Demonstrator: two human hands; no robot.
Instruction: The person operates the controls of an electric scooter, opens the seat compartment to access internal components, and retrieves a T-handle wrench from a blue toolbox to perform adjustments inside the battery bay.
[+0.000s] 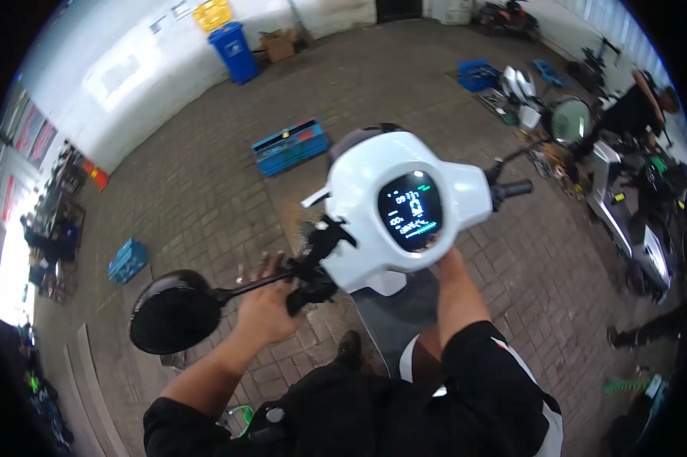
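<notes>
In front of me stands a scooter with a white handlebar cover (442, 171) and a lit round-cornered display (409, 211). My left hand (265, 308) is at the left handlebar end, beside the black grip and switch parts (310, 278). Its fingers stretch out, spread, beyond the stem of the round black mirror (176, 312). My right hand (450, 263) reaches below the display side of the cover. Its fingers are hidden behind the white panel, so what they touch cannot be seen. The right handlebar grip (513, 189) has no hand on it.
A blue toolbox (290, 147) lies on the brick floor ahead, a blue crate (128, 261) to the left. At the far wall stands a blue wheeled bin (234, 53). Another scooter (625, 217), loose parts and a person (629, 114) are on the right.
</notes>
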